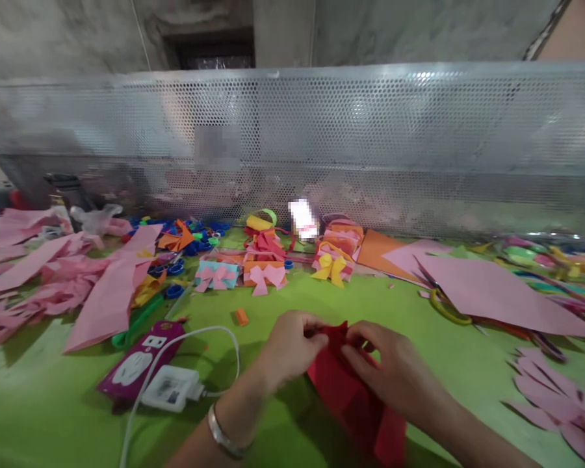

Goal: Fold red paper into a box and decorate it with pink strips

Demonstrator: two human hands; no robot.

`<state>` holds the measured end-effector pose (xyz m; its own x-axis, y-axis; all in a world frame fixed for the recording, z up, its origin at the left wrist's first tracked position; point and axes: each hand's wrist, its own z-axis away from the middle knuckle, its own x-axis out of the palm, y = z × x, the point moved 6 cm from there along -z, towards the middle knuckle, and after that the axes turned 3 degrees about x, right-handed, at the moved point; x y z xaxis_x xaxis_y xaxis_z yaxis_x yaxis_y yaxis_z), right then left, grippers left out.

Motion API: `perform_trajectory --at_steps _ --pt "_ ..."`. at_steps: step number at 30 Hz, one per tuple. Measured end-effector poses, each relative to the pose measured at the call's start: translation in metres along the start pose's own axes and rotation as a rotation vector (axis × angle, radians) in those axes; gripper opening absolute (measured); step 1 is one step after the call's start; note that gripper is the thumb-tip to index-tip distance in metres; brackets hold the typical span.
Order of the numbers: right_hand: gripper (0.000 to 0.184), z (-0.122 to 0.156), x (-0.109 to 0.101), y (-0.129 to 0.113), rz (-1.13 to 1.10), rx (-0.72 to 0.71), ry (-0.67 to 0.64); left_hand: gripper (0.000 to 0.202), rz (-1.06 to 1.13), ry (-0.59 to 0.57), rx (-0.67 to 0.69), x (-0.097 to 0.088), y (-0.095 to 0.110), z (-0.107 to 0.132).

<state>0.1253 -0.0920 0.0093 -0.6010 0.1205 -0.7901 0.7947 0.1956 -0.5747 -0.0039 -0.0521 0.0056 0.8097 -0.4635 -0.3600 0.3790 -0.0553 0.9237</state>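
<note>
A sheet of red paper hangs between my two hands above the green table, its top edge bunched and its lower part reaching toward me. My left hand pinches the upper left of the paper between thumb and fingers. On the other side, my right hand grips the upper right edge, thumb in front. The fingertips of both hands are close together, and the folds between them are partly hidden. Beyond the hands stand small paper bags with bows: a blue one, an orange one and one with a yellow bow.
Pink paper strips pile up at left, near a purple power strip with a white charger and its cable. Yellow-handled scissors lie under pink sheets at right. Pink cut petals lie nearer. A perforated metal panel stands behind.
</note>
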Motion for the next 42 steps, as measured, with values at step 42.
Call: perform_trajectory --at_steps 42 --pt "0.023 0.009 -0.016 -0.006 -0.057 -0.023 0.168 0.007 0.217 -0.084 -0.162 0.021 -0.016 0.000"
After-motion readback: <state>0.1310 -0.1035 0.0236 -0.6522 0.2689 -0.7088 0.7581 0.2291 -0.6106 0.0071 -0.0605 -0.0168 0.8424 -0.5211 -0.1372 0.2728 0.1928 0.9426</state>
